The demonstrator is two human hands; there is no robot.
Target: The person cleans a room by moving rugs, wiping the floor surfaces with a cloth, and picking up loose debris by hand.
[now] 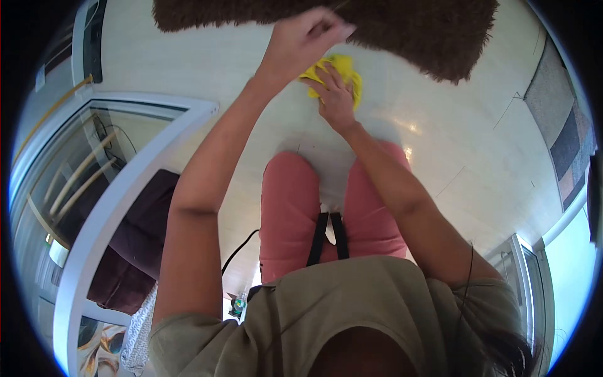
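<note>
Below, one pale floor carries one brown shaggy rug and one yellow cloth. Both arms stretch forward over pink knees. The left hand pinches the rug's edge, fingers closed on it; the right hand presses the cloth flat on the floor just beside the rug.
</note>
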